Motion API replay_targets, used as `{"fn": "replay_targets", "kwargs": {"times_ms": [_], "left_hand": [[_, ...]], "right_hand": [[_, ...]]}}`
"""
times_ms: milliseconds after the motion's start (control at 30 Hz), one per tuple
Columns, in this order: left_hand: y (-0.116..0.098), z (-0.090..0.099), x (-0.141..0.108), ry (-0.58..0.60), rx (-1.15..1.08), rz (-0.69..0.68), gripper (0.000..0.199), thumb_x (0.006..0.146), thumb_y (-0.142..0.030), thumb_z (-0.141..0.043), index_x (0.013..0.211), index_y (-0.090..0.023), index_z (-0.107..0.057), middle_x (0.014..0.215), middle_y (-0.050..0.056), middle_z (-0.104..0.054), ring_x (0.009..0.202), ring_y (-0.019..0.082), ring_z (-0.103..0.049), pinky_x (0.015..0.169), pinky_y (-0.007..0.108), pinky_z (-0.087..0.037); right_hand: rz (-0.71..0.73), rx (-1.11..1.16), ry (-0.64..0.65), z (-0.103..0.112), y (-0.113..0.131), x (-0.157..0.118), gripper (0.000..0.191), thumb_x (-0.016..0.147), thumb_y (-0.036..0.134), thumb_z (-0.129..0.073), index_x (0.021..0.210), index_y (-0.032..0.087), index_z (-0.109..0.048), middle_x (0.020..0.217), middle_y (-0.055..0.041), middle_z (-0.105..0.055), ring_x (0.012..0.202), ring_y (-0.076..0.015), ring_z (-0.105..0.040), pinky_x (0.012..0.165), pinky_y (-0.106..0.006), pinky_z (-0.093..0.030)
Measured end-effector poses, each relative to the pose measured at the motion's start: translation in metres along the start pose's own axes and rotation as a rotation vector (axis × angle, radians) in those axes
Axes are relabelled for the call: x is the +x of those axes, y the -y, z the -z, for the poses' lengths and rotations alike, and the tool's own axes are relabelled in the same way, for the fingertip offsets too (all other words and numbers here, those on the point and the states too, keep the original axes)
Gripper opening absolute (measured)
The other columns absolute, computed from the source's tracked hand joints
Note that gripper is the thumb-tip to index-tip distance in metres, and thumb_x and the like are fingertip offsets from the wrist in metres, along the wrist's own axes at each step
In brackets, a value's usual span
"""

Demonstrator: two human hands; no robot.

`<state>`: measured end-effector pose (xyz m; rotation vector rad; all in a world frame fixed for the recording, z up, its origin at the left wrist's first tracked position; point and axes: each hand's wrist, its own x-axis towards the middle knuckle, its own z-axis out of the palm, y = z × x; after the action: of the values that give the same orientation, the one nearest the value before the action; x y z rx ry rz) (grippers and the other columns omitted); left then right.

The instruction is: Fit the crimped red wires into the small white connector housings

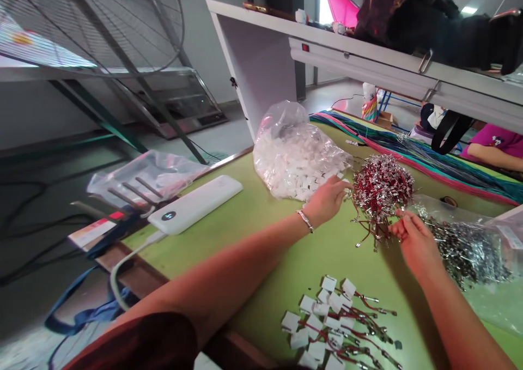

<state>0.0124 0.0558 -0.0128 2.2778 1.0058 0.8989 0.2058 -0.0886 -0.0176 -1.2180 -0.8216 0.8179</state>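
Note:
My left hand (329,198), with a bracelet at the wrist, is beside the open clear bag of small white connectors (286,152); its fingers are pressed together at the bag's right edge, and what they hold is too small to name. A bundle of short red wires with silver metal ends (382,187) lies on the green table (253,255). At the bundle's lower right, my right hand (412,234) has its fingers closed, their contents unclear. Nearer me lies a group of white connectors with red wires (327,321).
A white power bank (196,204) with a cable lies at the left, near a thin plastic bag (143,176). On the right is a bag of dark metal-ended pieces (469,250). Long coloured wires (429,157) run along the back under a white shelf (368,48). Another person's arm (494,155) shows far right.

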Motion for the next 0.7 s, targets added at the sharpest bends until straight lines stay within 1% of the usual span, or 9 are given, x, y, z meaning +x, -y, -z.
{"fn": "replay_targets", "kwargs": {"times_ms": [67,133,200,300,333,433,500,600,700], "left_hand": [[-0.007,0.002,0.0,0.019,-0.229,0.146,0.025,0.087,-0.014,-0.05,0.106,-0.017,-0.066,0.089,0.006,-0.061,0.074,0.013,-0.059,0.075,0.029,-0.051],[-0.014,0.001,-0.002,0.111,-0.454,0.318,0.021,0.085,-0.016,-0.054,0.103,-0.014,-0.066,0.076,0.004,-0.063,0.064,0.011,-0.058,0.066,0.026,-0.051],[-0.02,-0.002,-0.005,0.204,-0.631,0.399,0.017,0.083,-0.017,-0.059,0.097,-0.012,-0.067,0.069,0.002,-0.064,0.062,0.009,-0.059,0.063,0.022,-0.05],[-0.028,-0.007,-0.012,0.312,-0.768,0.419,0.014,0.079,-0.017,-0.062,0.092,-0.012,-0.067,0.066,0.0,-0.063,0.058,0.007,-0.057,0.055,0.018,-0.044],[-0.031,-0.008,-0.014,0.358,-0.781,0.429,0.013,0.079,-0.017,-0.061,0.09,-0.012,-0.067,0.064,-0.001,-0.062,0.054,0.006,-0.055,0.051,0.017,-0.041],[-0.04,-0.01,-0.02,0.509,-0.755,0.431,0.016,0.079,-0.021,-0.061,0.091,-0.013,-0.068,0.057,-0.003,-0.057,0.046,0.005,-0.048,0.044,0.018,-0.034],[-0.048,-0.011,-0.022,0.603,-0.725,0.407,0.02,0.079,-0.024,-0.062,0.095,-0.014,-0.069,0.054,-0.004,-0.055,0.045,0.005,-0.046,0.043,0.018,-0.033],[-0.058,-0.018,-0.024,0.721,-0.68,0.376,0.023,0.078,-0.024,-0.063,0.098,-0.015,-0.069,0.054,-0.005,-0.055,0.045,0.006,-0.046,0.044,0.019,-0.035],[-0.062,-0.027,-0.024,0.791,-0.668,0.321,0.013,0.074,-0.023,-0.067,0.083,-0.013,-0.07,0.056,-0.004,-0.056,0.045,0.005,-0.047,0.046,0.019,-0.037]], "right_hand": [[-0.015,0.072,-0.007,0.0,-0.001,-0.001,0.024,0.077,0.042,-0.068,0.092,0.023,-0.066,0.06,0.0053,-0.049,0.062,-0.0136,-0.052,0.075,-0.037,-0.048],[0.018,0.105,-0.003,0.002,0.006,-0.002,0.019,0.078,0.037,-0.069,0.091,0.024,-0.066,0.063,0.0045,-0.053,0.067,-0.0139,-0.056,0.08,-0.038,-0.047],[0.101,0.112,0.014,0.004,0.017,0.0,0.014,0.079,0.034,-0.068,0.09,0.025,-0.066,0.068,0.0028,-0.059,0.077,-0.0156,-0.06,0.085,-0.039,-0.046],[0.189,0.156,0.015,0.005,0.025,0.004,0.01,0.08,0.033,-0.067,0.087,0.027,-0.064,0.072,0.0028,-0.062,0.089,-0.017,-0.063,0.093,-0.042,-0.044],[0.172,0.186,0.008,0.005,0.024,0.006,0.01,0.08,0.034,-0.068,0.085,0.027,-0.063,0.071,0.0037,-0.062,0.088,-0.0166,-0.064,0.094,-0.043,-0.044],[0.03,0.253,-0.012,0.001,0.012,0.008,0.016,0.076,0.037,-0.071,0.077,0.025,-0.061,0.064,0.0057,-0.056,0.078,-0.0154,-0.064,0.093,-0.044,-0.046],[-0.028,0.279,-0.026,-0.006,0.004,0.007,0.019,0.073,0.037,-0.073,0.074,0.024,-0.059,0.063,0.006,-0.053,0.076,-0.015,-0.063,0.092,-0.042,-0.047],[0.004,0.292,-0.061,-0.019,0.0,0.002,0.021,0.072,0.038,-0.073,0.075,0.024,-0.058,0.065,0.0055,-0.051,0.078,-0.0151,-0.062,0.088,-0.038,-0.049],[0.042,0.223,-0.049,-0.032,0.0,-0.005,0.02,0.077,0.04,-0.068,0.081,0.025,-0.056,0.066,0.0043,-0.051,0.083,-0.0173,-0.062,0.082,-0.037,-0.05]]}}
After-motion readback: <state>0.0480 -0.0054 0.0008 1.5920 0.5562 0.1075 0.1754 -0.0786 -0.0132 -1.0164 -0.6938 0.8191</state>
